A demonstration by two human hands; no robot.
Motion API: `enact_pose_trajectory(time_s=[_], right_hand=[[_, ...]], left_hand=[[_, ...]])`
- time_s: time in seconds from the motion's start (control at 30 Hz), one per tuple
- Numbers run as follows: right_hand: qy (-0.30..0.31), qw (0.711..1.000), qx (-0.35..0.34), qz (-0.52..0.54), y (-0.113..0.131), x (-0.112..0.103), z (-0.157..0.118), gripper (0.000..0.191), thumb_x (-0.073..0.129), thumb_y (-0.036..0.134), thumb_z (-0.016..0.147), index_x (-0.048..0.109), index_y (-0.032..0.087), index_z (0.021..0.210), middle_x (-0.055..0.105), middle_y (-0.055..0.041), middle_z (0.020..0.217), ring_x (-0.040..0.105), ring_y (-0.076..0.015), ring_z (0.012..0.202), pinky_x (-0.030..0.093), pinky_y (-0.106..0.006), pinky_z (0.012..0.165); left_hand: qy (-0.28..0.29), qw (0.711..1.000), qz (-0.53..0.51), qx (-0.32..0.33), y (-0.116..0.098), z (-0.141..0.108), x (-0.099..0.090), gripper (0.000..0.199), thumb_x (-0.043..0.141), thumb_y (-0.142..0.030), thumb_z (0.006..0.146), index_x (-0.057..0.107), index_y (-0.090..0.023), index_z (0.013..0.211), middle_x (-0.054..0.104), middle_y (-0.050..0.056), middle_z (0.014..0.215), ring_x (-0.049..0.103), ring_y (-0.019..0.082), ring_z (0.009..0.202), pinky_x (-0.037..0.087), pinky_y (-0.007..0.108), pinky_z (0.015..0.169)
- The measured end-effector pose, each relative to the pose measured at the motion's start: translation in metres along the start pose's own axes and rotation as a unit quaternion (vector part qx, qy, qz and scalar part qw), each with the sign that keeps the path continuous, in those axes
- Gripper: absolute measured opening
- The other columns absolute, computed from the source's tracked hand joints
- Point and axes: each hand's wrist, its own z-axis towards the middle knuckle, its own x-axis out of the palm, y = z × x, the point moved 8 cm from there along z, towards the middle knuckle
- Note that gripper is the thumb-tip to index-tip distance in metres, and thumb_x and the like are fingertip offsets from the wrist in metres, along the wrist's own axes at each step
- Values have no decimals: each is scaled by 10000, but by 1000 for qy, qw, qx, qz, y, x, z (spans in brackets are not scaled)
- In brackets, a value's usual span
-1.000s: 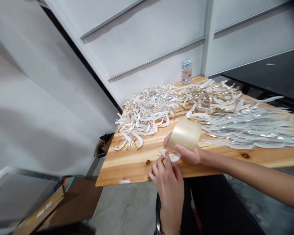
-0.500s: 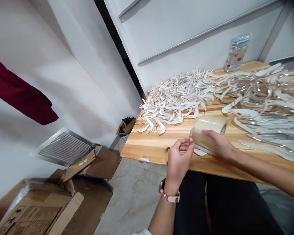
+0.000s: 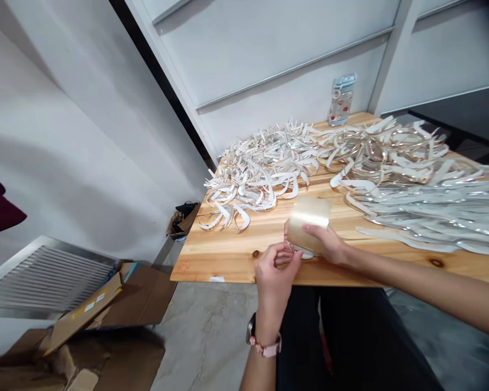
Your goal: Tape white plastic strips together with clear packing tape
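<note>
My right hand (image 3: 328, 241) grips a wide roll of clear packing tape (image 3: 308, 217) above the front part of the wooden table. Just left of the roll, my left hand (image 3: 276, 266) is closed in a pinch close to the roll's lower edge. Whatever lies between those fingertips is too thin to make out. Part of a white curved piece (image 3: 307, 253) shows under the roll; the rest of it is hidden. A watch and a pink bracelet sit on my left wrist.
A pile of white curved strips (image 3: 264, 168) covers the table's (image 3: 224, 252) back left. Longer shiny strips (image 3: 427, 201) spread over its right side. A clear bottle (image 3: 341, 100) stands against the panel. Opened cardboard boxes (image 3: 134, 293) and a vent grille (image 3: 32, 274) are at the left.
The view has swung to the right, so the table and bottle appear further left. Both hands keep nearly the same pose, with the tape roll still in my right hand.
</note>
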Motion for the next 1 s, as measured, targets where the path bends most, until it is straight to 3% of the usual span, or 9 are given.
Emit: enact_pose_trajectory(time_s=[0.13,0.23,0.33,0.47,0.57,0.7,0.8,0.9,1.0], right_hand=[[-2,999,-34,42,31,-1,-1,431,684,609,696,696,212,865,685,-65,812,648,-247,738,563,-398,687],[-29,992,-98,74,63,-7,-2,374,634,571,719,702,243,888,694,-69,857,642,-269,806,560,-397,682],[-27,990,-103,92,75,-7,0,327,601,519,750,702,250,907,707,-69,845,642,-270,773,563,-403,662],[-51,984,-116,122,75,-17,5,331,556,527,771,692,262,913,696,-63,831,625,-261,702,547,-391,572],[-55,987,-105,104,59,-20,7,363,508,568,800,668,268,928,686,-50,831,617,-244,689,529,-366,545],[33,999,-41,-11,21,-1,4,297,700,504,763,691,217,839,706,-58,801,651,-251,771,549,-400,751],[46,998,-38,-26,16,2,3,277,738,475,747,711,206,806,721,-78,804,662,-266,794,541,-416,791],[15,997,-71,20,44,-7,9,339,589,541,792,694,226,858,697,-65,777,643,-253,694,536,-395,634],[-88,973,-197,79,95,-30,9,296,493,481,821,668,251,882,652,-44,803,624,-231,733,521,-365,658]], left_hand=[[-22,999,35,35,-6,-1,-4,152,731,-277,803,695,-157,889,734,54,861,714,139,750,603,220,684],[-35,989,111,95,-14,-5,-3,145,669,-273,867,730,-179,959,747,67,948,711,140,805,600,228,727],[-53,982,149,100,-12,-6,-3,164,646,-284,886,745,-181,968,757,68,910,697,135,735,586,224,677],[-91,977,177,80,-14,-7,-9,188,598,-317,901,714,-171,923,731,57,830,655,124,630,536,214,586],[-84,961,245,96,-24,-7,-7,162,531,-272,896,639,-184,815,656,7,652,588,121,536,474,220,556],[-82,949,288,103,-30,-6,-6,146,455,-232,889,573,-205,808,613,-16,576,557,134,484,402,232,523],[-84,946,296,103,-29,-7,-5,146,447,-223,889,590,-205,868,630,-12,589,567,144,488,382,237,515],[-96,937,318,107,-27,-9,-4,234,460,-201,891,627,-189,1054,564,-49,501,540,150,439,345,239,482],[-115,919,352,134,-27,-12,-2,274,472,-189,899,637,-183,1117,550,-53,481,549,154,438,344,244,493]])
